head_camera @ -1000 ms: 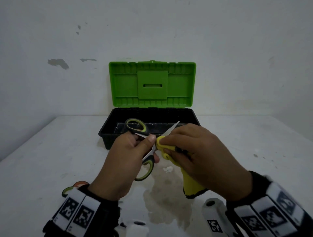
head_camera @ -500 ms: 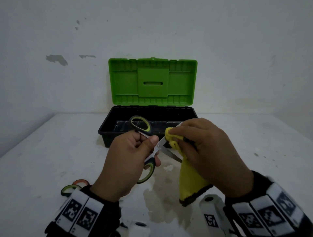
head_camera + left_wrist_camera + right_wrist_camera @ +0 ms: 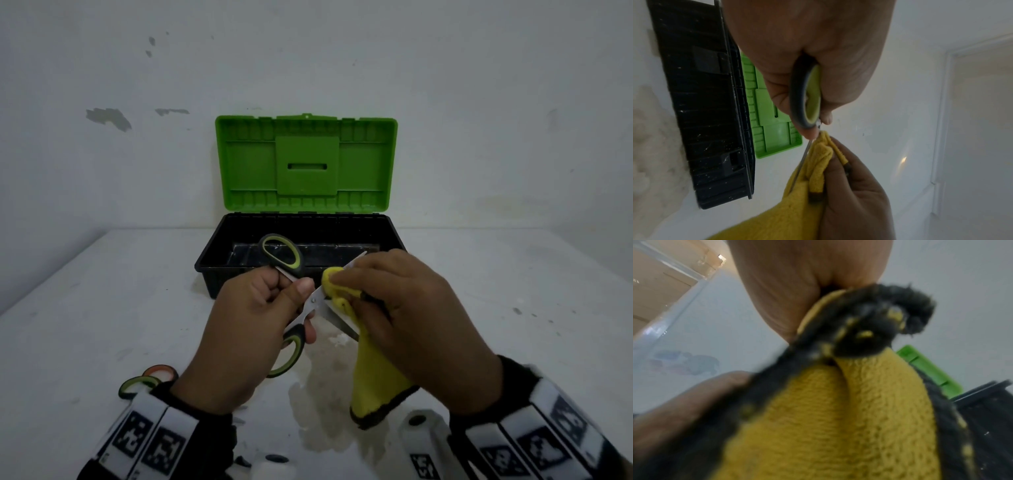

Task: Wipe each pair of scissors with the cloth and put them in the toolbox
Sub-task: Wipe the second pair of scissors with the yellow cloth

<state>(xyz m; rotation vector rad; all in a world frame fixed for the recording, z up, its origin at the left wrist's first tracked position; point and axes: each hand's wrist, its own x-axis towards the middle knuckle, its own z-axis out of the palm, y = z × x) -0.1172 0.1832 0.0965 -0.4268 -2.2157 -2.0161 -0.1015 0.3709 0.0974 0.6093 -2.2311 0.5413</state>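
My left hand (image 3: pixel 260 322) grips a pair of black-and-green scissors (image 3: pixel 284 255) near the pivot, blades spread apart. My right hand (image 3: pixel 394 308) pinches a yellow cloth (image 3: pixel 373 377) with a dark hem around the upper blade close to the pivot. In the left wrist view the scissors handle (image 3: pixel 807 97) sits in my left hand (image 3: pixel 818 48), and the cloth (image 3: pixel 818 155) is folded over the blade. The right wrist view is filled by the blurred cloth (image 3: pixel 849 418). The toolbox (image 3: pixel 219 260), black tray with an upright green lid (image 3: pixel 305 164), stands open just behind my hands.
More scissors handles, one green (image 3: pixel 135 385) and one orange (image 3: pixel 159 371), lie on the white table (image 3: pixel 85 308) by my left wrist. A wet stain (image 3: pixel 322 411) marks the table under the hands. A white wall rises behind the toolbox.
My right hand with the cloth slid out along the blade towards the tip, then came back towards the pivot. The scissors blades have spread wider apart. My left hand has kept its grip.
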